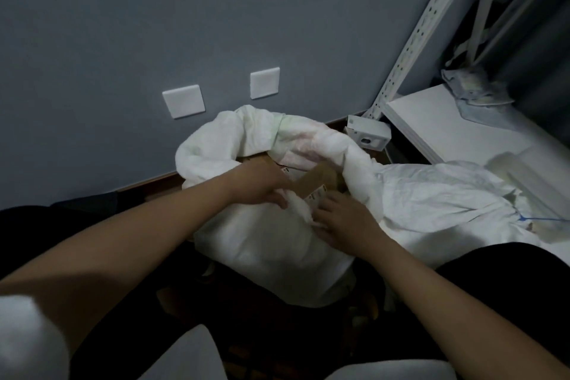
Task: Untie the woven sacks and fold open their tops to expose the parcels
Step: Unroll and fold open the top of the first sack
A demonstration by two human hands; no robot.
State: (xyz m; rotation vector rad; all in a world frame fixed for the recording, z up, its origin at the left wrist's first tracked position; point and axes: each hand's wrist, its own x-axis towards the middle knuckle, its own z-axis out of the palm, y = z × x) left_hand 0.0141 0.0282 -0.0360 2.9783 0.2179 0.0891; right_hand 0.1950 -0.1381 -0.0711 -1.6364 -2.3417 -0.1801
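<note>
Near sack open, rim half rolled; second sack apparently untouched.
Head view: left hand [262, 187] and right hand [342, 219] each grip the near rim of the sack [262, 244] on the floor by the wall, fingers curled into the cloth. A cardboard parcel [314, 182] shows inside. The second sack [438, 194], lying to the right, looks still tied with blue string [536, 219].

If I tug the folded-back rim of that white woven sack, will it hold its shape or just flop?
Probably flop: the white woven sack has a rim that lies in soft rolls and creases. It likely stays where it is bunched, since both the left hand and right hand gather it at the near edge. The cardboard parcel inside should stay stiff.
</note>
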